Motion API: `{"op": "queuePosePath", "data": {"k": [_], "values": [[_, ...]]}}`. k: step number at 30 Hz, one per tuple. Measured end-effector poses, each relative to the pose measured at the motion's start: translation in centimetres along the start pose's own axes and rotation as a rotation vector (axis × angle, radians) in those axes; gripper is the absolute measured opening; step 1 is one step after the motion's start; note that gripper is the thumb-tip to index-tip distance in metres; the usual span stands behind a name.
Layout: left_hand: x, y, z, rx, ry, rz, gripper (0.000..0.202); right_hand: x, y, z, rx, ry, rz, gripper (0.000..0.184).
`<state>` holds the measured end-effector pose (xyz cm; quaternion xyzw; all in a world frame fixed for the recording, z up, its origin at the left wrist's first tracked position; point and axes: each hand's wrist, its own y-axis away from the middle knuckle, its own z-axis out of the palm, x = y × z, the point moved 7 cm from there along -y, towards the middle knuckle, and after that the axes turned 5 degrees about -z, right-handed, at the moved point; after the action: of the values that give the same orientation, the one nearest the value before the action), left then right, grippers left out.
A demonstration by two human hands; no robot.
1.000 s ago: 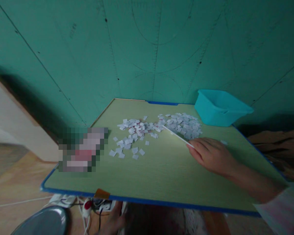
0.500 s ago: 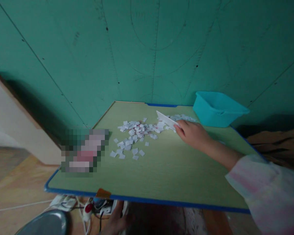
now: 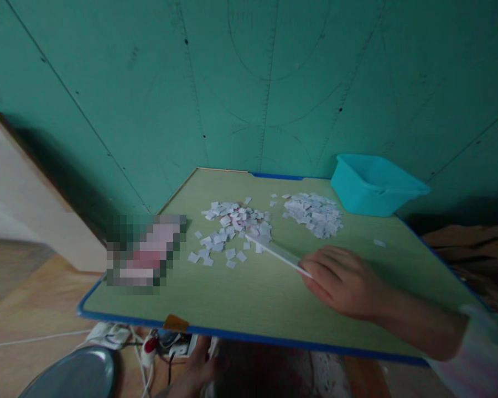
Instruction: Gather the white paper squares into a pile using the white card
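Note:
My right hand is closed around one end of a thin flat white strip, seen nearly edge-on. The strip's far end reaches the lower right side of a loose pile of small white paper squares at mid-table. A second, denser pile of paper squares lies to the right, beyond my hand. One single square is apart at the far right. My left hand cannot be made out in the view.
A turquoise plastic basin stands at the table's back right corner. On the left side lies a pixelated flat object. Below the blue front edge are a bare limb, cables with a power strip, and a dark round lid-like object.
My right hand has come nearer and lower with the white strip, whose tip moved from between the piles to the left pile's near side. The right pile now shows fully.

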<state>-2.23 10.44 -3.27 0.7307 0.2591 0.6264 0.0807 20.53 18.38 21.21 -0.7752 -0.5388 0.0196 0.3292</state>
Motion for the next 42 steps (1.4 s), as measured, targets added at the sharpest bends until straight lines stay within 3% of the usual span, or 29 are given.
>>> {"op": "queuePosePath", "data": {"k": [5, 11, 16, 22, 27, 33, 42], "values": [[-0.6, -0.5, 0.2, -0.02, -0.028, 0.028, 0.032, -0.2, 1.9, -0.3, -0.056, 0.015, 0.003, 0.019], [-0.8, -0.5, 0.2, -0.025, -0.06, 0.009, 0.038, 4.6, 4.5, -0.4, -0.071, 0.225, 0.241, 0.019], [-0.4, -0.4, 0.4, -0.044, -0.045, 0.025, 0.034, 6.6, 4.1, -0.6, -0.011, 0.163, 0.409, 0.02], [-0.3, 0.1, 0.0, -0.037, -0.057, 0.001, 0.033, 4.9, 2.5, 0.4, -0.078, 0.039, 0.268, 0.017], [-0.3, 0.4, 0.0, -0.039, -0.054, -0.057, 0.04, 3.7, 2.9, -0.6, -0.051, -0.061, 0.227, 0.012], [-0.5, 0.2, 0.5, -0.091, 0.005, -0.09, 0.038, 4.3, 3.7, -1.5, 0.042, -0.07, 0.326, 0.007], [-0.6, 0.0, 0.4, -0.081, -0.07, -0.053, 0.031, 4.6, 4.8, -0.4, -0.066, -0.322, 0.506, 0.012]]}}
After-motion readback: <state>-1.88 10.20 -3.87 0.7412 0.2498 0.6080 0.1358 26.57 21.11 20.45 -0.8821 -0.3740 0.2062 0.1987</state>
